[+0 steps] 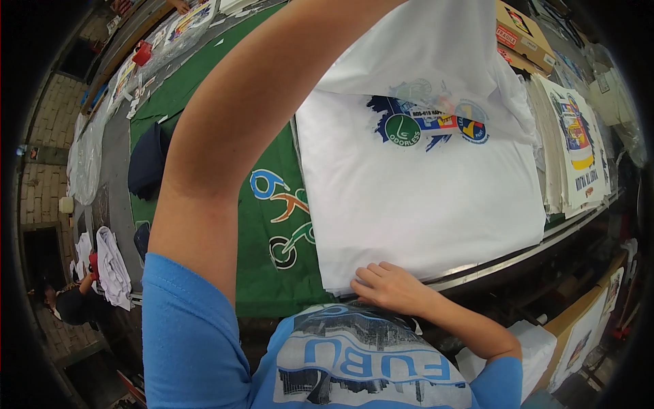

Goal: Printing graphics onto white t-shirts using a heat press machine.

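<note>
My left arm (204, 170) stretches up across the view, and its hand is beyond the top edge. A white printed T-shirt (415, 198) lies on a green cloth, with a colourful graphic (436, 126) near its upper part. A thin white layer (436, 41) rises over that print toward my left hand; whether the hand grips it is hidden. My right hand (378, 283) rests on the near edge of the white fabric, fingers slightly bent and apart.
The green cloth (272, 293) bears coloured line drawings. At right are printed sheets (572, 150) and cardboard boxes (521, 37). A dark folded cloth (143, 160) lies at left. Beyond, a person (68, 303) is beside white garments (112, 266); another person's hand (178, 7) shows at the top.
</note>
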A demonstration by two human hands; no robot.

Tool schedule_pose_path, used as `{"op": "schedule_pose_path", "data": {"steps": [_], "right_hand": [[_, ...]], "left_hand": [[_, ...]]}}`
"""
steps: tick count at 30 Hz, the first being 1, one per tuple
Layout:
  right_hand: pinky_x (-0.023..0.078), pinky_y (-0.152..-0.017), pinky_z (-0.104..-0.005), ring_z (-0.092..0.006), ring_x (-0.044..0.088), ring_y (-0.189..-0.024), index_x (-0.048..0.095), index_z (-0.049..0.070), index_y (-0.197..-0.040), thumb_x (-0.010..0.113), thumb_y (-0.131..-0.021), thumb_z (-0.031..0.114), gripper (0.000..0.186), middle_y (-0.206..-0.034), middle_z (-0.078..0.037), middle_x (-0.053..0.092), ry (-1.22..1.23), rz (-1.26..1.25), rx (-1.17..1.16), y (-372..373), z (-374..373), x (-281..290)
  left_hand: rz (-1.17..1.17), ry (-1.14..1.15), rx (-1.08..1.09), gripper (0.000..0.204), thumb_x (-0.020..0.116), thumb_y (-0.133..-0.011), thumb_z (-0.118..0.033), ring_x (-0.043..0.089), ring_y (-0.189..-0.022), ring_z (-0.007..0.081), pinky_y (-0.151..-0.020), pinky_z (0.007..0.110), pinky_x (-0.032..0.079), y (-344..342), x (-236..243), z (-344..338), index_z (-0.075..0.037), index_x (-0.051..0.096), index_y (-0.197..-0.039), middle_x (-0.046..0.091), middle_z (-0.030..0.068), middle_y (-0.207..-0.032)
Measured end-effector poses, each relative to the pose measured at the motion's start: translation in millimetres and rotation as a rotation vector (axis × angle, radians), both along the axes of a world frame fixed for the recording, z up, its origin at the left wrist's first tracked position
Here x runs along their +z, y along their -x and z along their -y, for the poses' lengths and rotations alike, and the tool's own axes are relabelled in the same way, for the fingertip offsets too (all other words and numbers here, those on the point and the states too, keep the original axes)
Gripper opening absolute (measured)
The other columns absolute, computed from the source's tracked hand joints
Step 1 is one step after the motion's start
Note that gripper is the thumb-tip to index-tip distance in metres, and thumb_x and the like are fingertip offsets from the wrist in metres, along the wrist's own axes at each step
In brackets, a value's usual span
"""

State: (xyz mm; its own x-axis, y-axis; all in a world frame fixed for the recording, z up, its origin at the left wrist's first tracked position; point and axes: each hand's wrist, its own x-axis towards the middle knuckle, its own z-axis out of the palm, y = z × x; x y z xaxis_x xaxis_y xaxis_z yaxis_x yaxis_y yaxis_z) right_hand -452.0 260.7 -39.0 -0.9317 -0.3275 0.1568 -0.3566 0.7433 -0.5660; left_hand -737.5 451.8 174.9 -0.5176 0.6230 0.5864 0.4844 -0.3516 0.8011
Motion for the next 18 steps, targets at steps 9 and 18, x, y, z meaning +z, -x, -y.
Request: {"op": "schedule_pose_path", "data": {"steps": [9, 18], "right_hand": [[0.042, -0.064, -0.0305, -0.0198, 0.051, -0.078, 0.056, 0.004, -0.092, 0.06, -0.076, 0.018, 0.021, -0.081, -0.006, 0.049, -0.399, -0.107, -0.144, 9.2, 59.9, -18.5], [0.047, -0.056, -0.0302, -0.0208, 0.057, -0.062, 0.064, 0.003, -0.085, 0.063, -0.075, 0.001, 0.01, -0.072, -0.008, 0.06, 0.248, -0.186, -0.635, 28.0, 11.5, 61.2]], "left_hand": [[-0.126, -0.08, -0.039, 0.02, 0.048, -0.086, -0.011, 0.06, -0.09, 0.0323, -0.079, 0.037, 0.044, -42.4, 19.0, 39.4, 0.004, 0.056, -0.097, 0.062, 0.0235, -0.091], [-0.199, -0.06, -0.067, 0.017, 0.05, -0.085, -0.007, 0.06, -0.086, 0.0279, -0.077, 0.034, 0.045, -38.4, 22.3, 71.0, 0.006, 0.056, -0.093, 0.063, 0.0216, -0.09]]}}
